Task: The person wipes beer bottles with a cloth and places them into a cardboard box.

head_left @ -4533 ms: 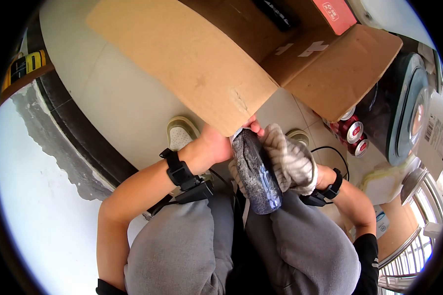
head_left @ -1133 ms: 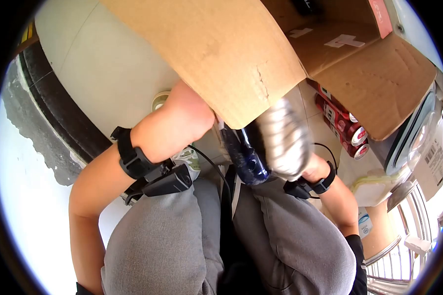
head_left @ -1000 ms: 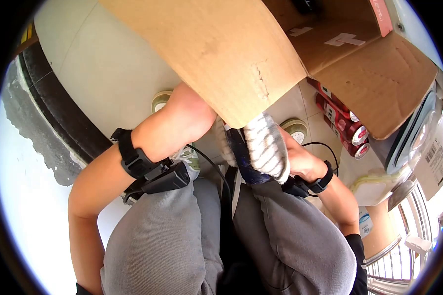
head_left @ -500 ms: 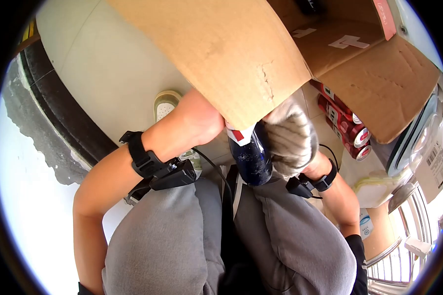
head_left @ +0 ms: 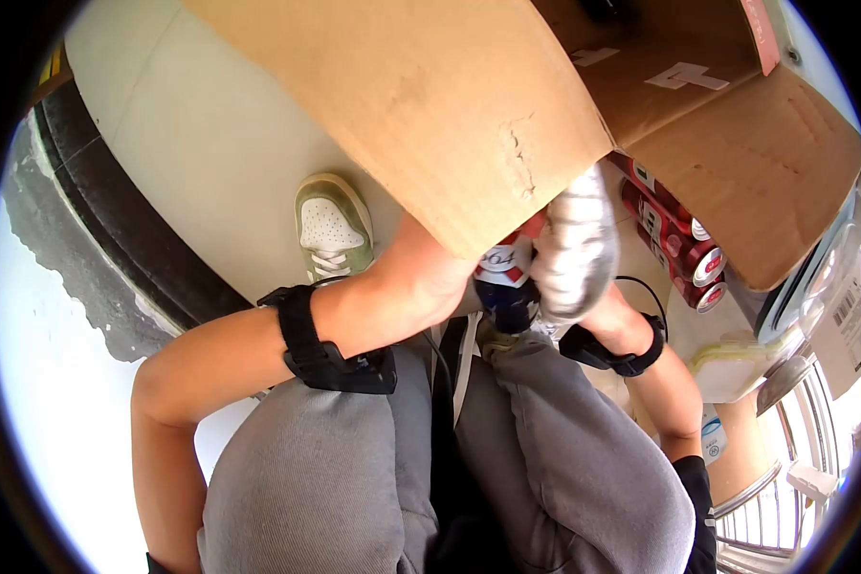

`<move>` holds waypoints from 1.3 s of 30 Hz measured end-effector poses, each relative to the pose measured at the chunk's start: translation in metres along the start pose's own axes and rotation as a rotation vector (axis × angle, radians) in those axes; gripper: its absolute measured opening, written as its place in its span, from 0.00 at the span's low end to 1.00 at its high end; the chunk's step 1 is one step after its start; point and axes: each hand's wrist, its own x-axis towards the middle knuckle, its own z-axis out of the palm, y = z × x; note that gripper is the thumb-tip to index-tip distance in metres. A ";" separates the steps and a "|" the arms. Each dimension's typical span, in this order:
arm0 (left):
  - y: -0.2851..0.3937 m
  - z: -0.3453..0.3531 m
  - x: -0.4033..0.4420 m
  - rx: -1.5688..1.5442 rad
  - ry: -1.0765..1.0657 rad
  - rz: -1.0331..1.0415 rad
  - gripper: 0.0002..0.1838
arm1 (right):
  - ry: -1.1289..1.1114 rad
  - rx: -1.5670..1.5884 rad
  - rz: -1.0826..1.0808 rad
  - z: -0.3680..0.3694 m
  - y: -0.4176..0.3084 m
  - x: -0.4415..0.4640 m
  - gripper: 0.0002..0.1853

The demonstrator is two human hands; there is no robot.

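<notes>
A dark blue bottle (head_left: 507, 296) with a red and white label hangs below the corner of a large cardboard flap (head_left: 430, 105). My left hand (head_left: 440, 273) is beside the bottle's left side, with its fingers hidden under the flap. A striped whitish cloth (head_left: 576, 253) lies against the bottle's right side. My right hand (head_left: 607, 311) is at the cloth, its fingers covered by it. The upper part of the bottle is hidden by the flap.
The open cardboard box (head_left: 670, 57) stands ahead, its right flap (head_left: 756, 172) folded out. Red cans (head_left: 674, 234) lie beneath that flap. Plastic containers (head_left: 741, 368) are at the right, and a shoe (head_left: 333, 225) is on the floor. A cable runs near each wrist.
The dust-grey bottle surface now looks dark blue, and the label has come into view. The bottle has moved up and slightly right, while the cloth has shifted along its side.
</notes>
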 end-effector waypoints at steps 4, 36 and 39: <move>0.006 0.015 -0.006 -0.055 0.189 -0.055 0.13 | 0.093 -0.063 0.225 0.013 -0.016 0.003 0.23; 0.001 -0.080 0.029 -0.472 0.137 -0.118 0.18 | -0.197 0.122 0.481 -0.002 0.000 -0.034 0.33; 0.023 -0.045 0.028 -0.390 0.351 -0.177 0.22 | -0.189 0.172 0.470 0.005 0.003 -0.032 0.35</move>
